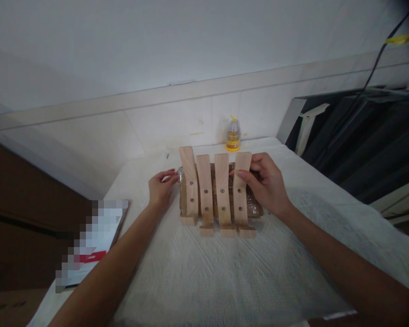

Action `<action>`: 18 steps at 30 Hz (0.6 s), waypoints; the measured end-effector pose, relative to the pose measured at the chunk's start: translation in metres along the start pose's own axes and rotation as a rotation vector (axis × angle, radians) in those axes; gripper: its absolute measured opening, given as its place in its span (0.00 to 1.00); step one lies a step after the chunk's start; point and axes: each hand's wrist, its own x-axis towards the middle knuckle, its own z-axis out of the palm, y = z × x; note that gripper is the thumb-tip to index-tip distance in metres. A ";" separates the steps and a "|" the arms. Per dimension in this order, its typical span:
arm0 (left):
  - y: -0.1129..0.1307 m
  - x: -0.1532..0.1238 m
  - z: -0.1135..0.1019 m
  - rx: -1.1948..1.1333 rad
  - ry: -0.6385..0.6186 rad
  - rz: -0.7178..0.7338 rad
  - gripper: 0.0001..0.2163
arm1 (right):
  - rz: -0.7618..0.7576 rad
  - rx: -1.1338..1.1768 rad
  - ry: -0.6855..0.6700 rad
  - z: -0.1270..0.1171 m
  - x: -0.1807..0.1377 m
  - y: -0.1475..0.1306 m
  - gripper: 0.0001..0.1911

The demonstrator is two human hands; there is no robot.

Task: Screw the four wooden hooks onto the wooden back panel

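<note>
Several pale wooden hook-shaped pieces [222, 172] lean side by side on a brown cardboard block [255, 208] with clear, shiny plastic around it. Each has two dark-rimmed screw holes and a short foot at the near end. My right hand [267, 181] is closed on the upper part of the rightmost wooden hook [242, 168], thumb in front and fingers behind. My left hand [162, 188] is at the block's left edge, its fingertips pinched together by the plastic; what they hold, if anything, is too small to make out. The leftmost hook [188, 170] is tilted and sits slightly higher than the others.
A white cloth [204, 277] covers the table. Behind the block stands a small clear bottle [233, 136] with yellow contents, near the wall. A partly blurred flat item [98, 243] with a red patch lies at the left edge. Dark panels [337, 127] stand at the right.
</note>
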 end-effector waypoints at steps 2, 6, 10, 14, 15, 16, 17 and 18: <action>0.001 0.001 -0.001 0.010 0.056 0.062 0.11 | 0.002 -0.006 0.001 0.000 0.000 0.000 0.10; 0.011 0.000 -0.004 0.134 0.212 0.196 0.09 | 0.018 0.011 0.005 0.000 0.001 -0.002 0.11; 0.018 -0.004 -0.003 0.259 0.192 0.284 0.10 | 0.020 -0.009 0.010 0.002 0.002 -0.003 0.11; 0.013 0.000 -0.006 0.432 -0.013 0.136 0.14 | 0.018 0.004 -0.003 0.001 0.001 -0.003 0.11; 0.013 0.003 -0.009 0.487 -0.083 0.086 0.15 | 0.018 0.005 -0.005 0.001 0.000 -0.003 0.11; 0.014 0.006 -0.013 0.549 -0.151 0.059 0.15 | 0.019 0.002 -0.007 0.001 0.000 -0.003 0.11; 0.017 0.010 -0.019 0.604 -0.196 0.056 0.14 | 0.018 -0.001 -0.008 0.001 0.000 -0.003 0.11; 0.022 0.013 -0.025 0.655 -0.218 0.073 0.11 | 0.016 -0.005 -0.010 0.001 0.000 -0.003 0.11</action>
